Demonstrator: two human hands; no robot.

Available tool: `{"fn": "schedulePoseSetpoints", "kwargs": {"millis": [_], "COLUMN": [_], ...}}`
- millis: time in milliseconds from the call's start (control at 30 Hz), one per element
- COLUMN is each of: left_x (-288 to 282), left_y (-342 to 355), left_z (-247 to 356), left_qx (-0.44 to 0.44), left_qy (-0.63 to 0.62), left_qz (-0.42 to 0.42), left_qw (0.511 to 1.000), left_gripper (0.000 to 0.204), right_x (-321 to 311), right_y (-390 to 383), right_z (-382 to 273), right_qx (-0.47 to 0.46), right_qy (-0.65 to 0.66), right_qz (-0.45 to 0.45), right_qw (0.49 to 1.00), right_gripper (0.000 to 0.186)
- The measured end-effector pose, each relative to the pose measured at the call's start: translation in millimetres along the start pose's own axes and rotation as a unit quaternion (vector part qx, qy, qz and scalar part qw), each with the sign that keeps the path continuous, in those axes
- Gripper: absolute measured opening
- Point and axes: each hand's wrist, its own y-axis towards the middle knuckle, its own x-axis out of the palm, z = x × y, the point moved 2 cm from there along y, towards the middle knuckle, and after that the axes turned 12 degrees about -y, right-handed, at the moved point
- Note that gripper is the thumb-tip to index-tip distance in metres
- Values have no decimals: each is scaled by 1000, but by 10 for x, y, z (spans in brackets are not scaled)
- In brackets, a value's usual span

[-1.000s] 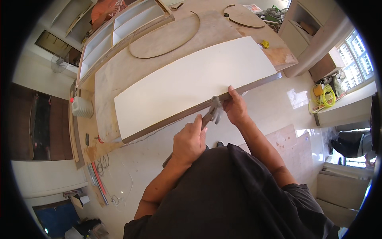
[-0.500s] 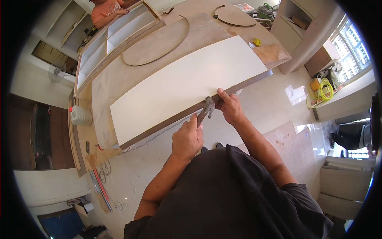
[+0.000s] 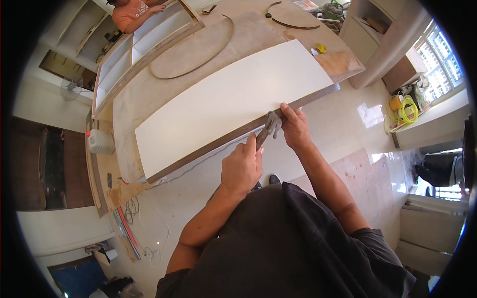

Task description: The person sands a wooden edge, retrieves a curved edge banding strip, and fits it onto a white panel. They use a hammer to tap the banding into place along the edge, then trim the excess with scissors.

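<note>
Head view, looking down past a black shirt: a long white laminated board [image 3: 231,102] lies flat on a wide plywood bench [image 3: 149,94], its smooth matte face pale and its near long edge showing as a brown strip of raw core. The left hand [image 3: 242,166] is curled into a fist around the handle of a small grey metal tool [image 3: 271,126], probably an edge trimmer or scraper, though its exact kind cannot be told; the tool's head sits against the board's near edge. The right hand [image 3: 294,126] rests just beside the tool, fingers pressed together on that same brown edge with the thumb near the tool's head. Farther back on the bench lies a thin curved wooden arc [image 3: 196,49], and another rounded cut-out [image 3: 293,15] sits near the far end. A white open shelf carcass [image 3: 136,44] stands along the bench's left side, where another person in an orange shirt [image 3: 131,12] leans in. A white plastic jug [image 3: 101,142] sits at the bench's left end, and a coil of yellow hose [image 3: 405,109] lies on a ledge at right above the glossy tiled floor [image 3: 348,119].
</note>
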Motion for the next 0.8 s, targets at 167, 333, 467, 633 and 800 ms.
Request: {"fn": "schedulePoseSetpoints", "kwargs": {"millis": [167, 333, 467, 633, 800], "left_x": [47, 58, 69, 86, 53], "left_y": [-36, 0, 11, 68, 217], "left_z": [-136, -151, -179, -112, 143], "left_qx": [-23, -16, -37, -40, 64], "left_qy": [19, 0, -17, -64, -81], "left_qz": [-8, -5, -29, -18, 2], "left_qw": [1000, 1000, 999, 997, 995], "left_gripper": [49, 49, 47, 45, 49], "right_x": [74, -143, -636, -918, -976], "right_y": [-35, 83, 293, 420, 474], "right_z": [-29, -102, -341, -606, -556], "right_qx": [5, 4, -29, -31, -21], "right_qy": [-17, 1, 25, 19, 5], "right_qz": [-2, -10, 1, 40, 4], "right_qw": [1000, 1000, 999, 999, 1000], "right_gripper": [36, 42, 45, 54, 54]}}
